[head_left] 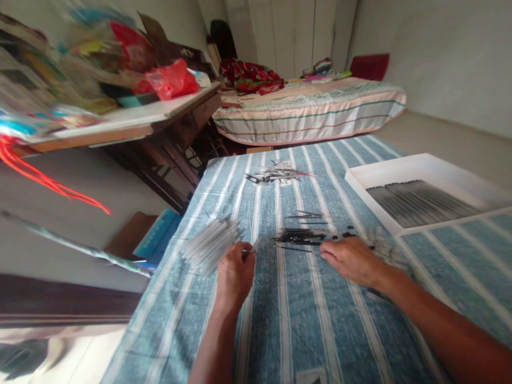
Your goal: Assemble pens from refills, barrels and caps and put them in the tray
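OK so the left hand (236,271) is held in a loose fist, forearm angled up from the bottom edge, with a thin pale piece (253,249) pinched between thumb and finger (too blurry to be identified). The right hand (352,260) is brought in from the lower right, knuckles up and fingers pointed left, kept narrow at the right end of 1 of the black sticks (302,234); whether that stick is gripped can't be told.

The sticks are laid on the striped cloth (296,325) between the 2 hands, long axis roughly left-right across the stripes, slim ends pointed left. The pale tubes (212,245) are bundled just beside the left hand, slanted from lower left to upper right.
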`<state>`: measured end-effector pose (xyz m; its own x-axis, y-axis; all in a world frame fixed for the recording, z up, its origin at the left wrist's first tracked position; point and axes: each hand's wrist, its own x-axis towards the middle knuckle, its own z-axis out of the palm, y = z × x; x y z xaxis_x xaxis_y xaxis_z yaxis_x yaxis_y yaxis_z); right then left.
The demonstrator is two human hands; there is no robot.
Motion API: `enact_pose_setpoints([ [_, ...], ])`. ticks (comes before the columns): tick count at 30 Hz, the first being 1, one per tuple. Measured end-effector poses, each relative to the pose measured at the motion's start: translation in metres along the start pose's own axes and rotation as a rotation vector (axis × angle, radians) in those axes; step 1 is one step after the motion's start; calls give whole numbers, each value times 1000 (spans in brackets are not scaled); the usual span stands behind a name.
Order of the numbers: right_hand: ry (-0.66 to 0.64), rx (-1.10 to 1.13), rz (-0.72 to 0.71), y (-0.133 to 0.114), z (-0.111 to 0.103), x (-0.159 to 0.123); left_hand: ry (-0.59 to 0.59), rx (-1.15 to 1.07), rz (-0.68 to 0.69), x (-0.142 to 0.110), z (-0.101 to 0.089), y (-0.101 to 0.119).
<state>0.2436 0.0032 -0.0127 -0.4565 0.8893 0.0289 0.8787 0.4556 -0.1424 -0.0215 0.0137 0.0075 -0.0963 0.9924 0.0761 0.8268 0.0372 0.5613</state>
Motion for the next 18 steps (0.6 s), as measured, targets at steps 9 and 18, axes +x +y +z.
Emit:
enact_pose_setpoints([
  [9,306,113,-60,32,1,-12,-148,-337,142,-5,3,-1],
  [18,252,0,-112,28,-6,-14,-182,-229,320,-11,-4,16],
])
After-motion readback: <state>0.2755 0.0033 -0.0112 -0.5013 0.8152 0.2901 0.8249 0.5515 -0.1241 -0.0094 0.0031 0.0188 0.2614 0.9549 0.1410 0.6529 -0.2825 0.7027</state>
